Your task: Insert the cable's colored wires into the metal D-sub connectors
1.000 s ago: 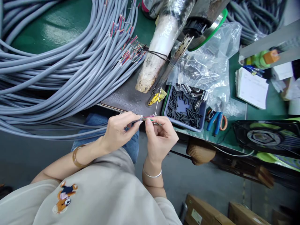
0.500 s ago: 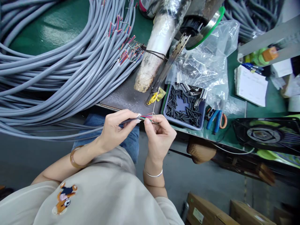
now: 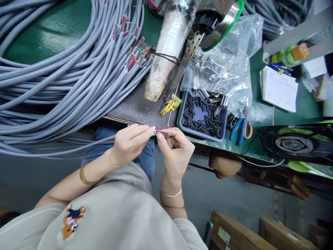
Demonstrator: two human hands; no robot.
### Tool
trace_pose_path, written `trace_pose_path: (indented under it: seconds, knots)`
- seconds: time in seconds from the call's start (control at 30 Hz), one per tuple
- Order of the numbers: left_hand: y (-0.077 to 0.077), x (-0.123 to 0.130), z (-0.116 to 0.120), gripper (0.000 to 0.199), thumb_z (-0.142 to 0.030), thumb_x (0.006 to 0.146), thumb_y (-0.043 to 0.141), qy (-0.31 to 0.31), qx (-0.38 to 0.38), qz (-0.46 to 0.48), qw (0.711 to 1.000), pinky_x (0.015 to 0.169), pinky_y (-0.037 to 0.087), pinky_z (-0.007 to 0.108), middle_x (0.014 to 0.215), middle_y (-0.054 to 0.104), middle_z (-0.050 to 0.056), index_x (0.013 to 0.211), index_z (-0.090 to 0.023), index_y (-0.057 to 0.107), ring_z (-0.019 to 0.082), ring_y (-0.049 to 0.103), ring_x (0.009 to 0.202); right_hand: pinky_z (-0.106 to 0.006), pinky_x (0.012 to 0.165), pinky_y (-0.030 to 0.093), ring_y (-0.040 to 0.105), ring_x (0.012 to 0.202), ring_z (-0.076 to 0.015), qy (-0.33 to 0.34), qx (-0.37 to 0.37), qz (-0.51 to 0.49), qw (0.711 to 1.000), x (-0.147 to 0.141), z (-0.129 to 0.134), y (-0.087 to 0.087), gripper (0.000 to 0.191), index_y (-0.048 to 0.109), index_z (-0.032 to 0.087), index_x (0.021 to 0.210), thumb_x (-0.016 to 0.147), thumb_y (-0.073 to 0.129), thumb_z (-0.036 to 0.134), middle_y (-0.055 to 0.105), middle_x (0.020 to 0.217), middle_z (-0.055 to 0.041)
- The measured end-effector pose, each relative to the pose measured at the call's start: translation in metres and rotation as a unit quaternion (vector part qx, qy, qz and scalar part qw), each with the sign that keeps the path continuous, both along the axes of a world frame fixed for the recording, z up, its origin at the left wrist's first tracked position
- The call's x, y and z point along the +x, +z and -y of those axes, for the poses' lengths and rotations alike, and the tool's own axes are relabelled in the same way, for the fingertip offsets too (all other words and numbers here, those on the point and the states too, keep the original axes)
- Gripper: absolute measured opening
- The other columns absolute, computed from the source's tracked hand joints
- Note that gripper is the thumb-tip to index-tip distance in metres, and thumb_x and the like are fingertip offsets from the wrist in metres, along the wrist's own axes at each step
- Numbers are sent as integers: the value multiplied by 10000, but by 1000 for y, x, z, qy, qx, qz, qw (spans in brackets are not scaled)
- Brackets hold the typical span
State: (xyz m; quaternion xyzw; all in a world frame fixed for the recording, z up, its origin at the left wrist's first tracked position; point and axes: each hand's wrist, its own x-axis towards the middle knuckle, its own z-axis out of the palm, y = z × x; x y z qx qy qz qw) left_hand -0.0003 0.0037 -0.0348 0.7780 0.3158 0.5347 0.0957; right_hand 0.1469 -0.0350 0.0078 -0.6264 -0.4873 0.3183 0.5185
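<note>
Over my lap, my left hand [image 3: 132, 141] pinches a grey cable near its stripped end. Thin coloured wires [image 3: 162, 132] fan out of that end, mostly red, green and blue. My right hand [image 3: 175, 149] has thumb and forefinger closed at these wires; its other fingers curl inward. A fine pale strand [image 3: 173, 107] rises from the wires toward the dark metal bar above. Whitish material shows at the cable's cut edge between my hands. Which wires the right fingertips grip is partly hidden.
Coiled grey cables [image 3: 73, 83] with stripped ends fill the left. A wrapped white roll [image 3: 162, 55] and a metal bar [image 3: 182, 66] jut over the table edge. Rightward are a blue tray [image 3: 223, 133] of black tubes, a plastic bag [image 3: 234, 69], pliers [image 3: 241, 130] and a fan [image 3: 293, 144].
My right thumb has drawn back a little, so the coloured wires show more. The left fingers now lie closer together at the cable end. The whole view has shifted slightly.
</note>
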Motion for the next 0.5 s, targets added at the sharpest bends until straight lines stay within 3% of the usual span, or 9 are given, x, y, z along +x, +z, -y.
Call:
trace_pose_path:
  seconds: [0.5]
  knots:
    - [-3, 1, 3, 247, -50, 924, 662, 5, 10, -8, 1000, 737, 562, 236, 929, 820, 98, 1143, -155, 706, 144, 719, 749, -237, 462, 206, 301, 492, -45, 13, -46, -19, 999, 2, -2, 1, 89, 727, 185, 799, 827, 703, 265, 547, 675, 51]
